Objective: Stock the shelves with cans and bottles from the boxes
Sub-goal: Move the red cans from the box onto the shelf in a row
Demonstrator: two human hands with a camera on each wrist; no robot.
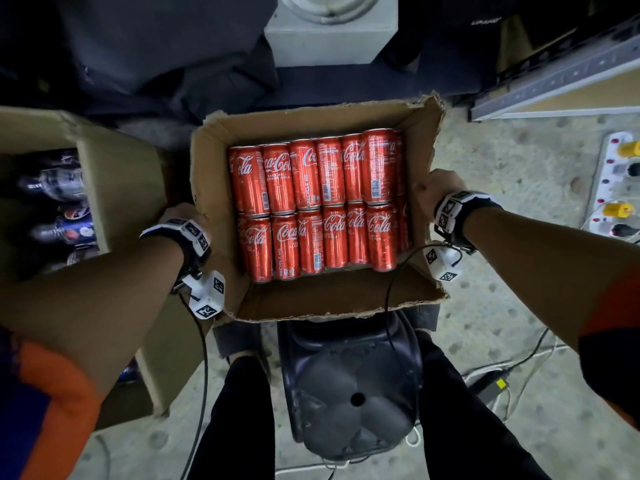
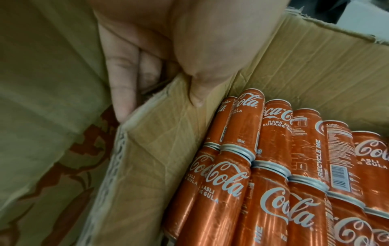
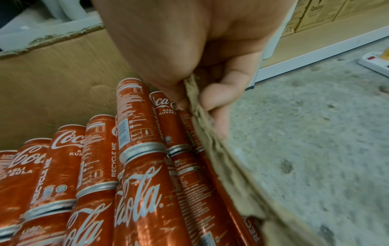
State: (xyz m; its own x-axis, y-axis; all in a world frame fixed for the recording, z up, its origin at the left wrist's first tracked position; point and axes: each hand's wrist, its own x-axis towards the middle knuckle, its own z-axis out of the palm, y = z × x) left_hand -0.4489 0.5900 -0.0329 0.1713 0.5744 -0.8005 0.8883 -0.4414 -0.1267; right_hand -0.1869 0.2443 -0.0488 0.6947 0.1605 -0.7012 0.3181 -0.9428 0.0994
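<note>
An open cardboard box point(image 1: 301, 119) sits in front of me, packed with two rows of red Coca-Cola cans point(image 1: 311, 206) lying on their sides. My left hand point(image 1: 187, 216) grips the box's left wall, thumb inside and fingers point(image 2: 122, 86) outside the cardboard point(image 2: 160, 133). My right hand point(image 1: 433, 192) pinches the right wall point(image 3: 210, 133), thumb on the can side and curled fingers point(image 3: 219, 96) outside. The cans point(image 2: 273, 166) point(image 3: 136, 166) fill both wrist views.
A second cardboard box point(image 1: 114, 174) holding dark bottles point(image 1: 59, 209) stands to the left. A shelf rail point(image 1: 561, 77) runs at the upper right, with a white power strip point(image 1: 620, 188) on the concrete floor. A black fan point(image 1: 349, 389) sits between my legs below the box.
</note>
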